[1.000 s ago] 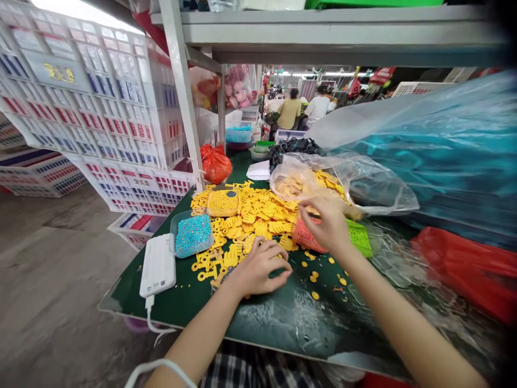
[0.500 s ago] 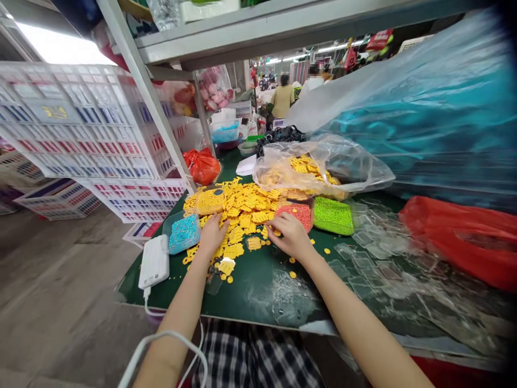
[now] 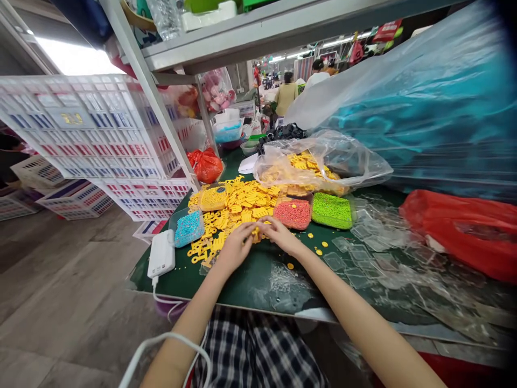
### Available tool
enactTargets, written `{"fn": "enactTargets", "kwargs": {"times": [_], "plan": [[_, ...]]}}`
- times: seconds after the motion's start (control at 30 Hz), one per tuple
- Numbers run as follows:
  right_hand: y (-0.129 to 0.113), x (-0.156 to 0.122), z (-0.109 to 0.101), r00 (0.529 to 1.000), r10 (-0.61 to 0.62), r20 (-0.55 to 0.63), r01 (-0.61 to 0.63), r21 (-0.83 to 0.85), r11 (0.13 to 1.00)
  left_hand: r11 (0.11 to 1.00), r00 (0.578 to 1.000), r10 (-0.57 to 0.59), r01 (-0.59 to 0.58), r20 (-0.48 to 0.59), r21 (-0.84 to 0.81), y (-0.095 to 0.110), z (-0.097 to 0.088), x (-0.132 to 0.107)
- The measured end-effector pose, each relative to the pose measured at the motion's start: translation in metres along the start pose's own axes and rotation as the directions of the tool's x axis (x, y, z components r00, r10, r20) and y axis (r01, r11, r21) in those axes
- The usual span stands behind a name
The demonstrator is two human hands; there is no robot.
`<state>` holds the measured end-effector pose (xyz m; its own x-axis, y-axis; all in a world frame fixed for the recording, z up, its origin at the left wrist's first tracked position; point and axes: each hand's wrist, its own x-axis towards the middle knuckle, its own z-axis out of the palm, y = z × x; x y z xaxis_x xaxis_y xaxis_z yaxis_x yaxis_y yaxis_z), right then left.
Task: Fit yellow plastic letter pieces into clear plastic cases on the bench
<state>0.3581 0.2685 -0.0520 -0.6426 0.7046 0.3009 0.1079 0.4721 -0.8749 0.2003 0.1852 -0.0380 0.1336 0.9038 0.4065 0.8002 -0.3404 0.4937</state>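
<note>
Yellow piece is pinched between the fingertips of both hands, left hand and right hand closed on it from either side, equally near, just above the table at the near edge of the pile

Sleeveless forearms, a dark checked garment at lower centre, and a white cable looped at lower left.

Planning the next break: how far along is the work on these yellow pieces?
Early, it seems. Done: no finished batch is clearly visible. In hand: left hand and right hand pinch one yellow piece together. Remaining: the yellow pile on the table and more in the clear bag.
</note>
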Motion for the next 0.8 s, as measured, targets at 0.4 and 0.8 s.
{"fn": "enactTargets", "kwargs": {"times": [0.4,0.8], "plan": [[0.004,-0.005,0.005,0.945,0.076,0.317,-0.139,0.180,0.974,0.859,0.800,-0.511,0.493,-0.315,-0.141,-0.037,-0.066,-0.064],[0.000,-0.007,0.008,0.959,-0.007,0.285,0.060,-0.177,0.982,0.856,0.893,-0.380,0.438,-0.241,0.276,-0.074,-0.069,-0.116]]}}
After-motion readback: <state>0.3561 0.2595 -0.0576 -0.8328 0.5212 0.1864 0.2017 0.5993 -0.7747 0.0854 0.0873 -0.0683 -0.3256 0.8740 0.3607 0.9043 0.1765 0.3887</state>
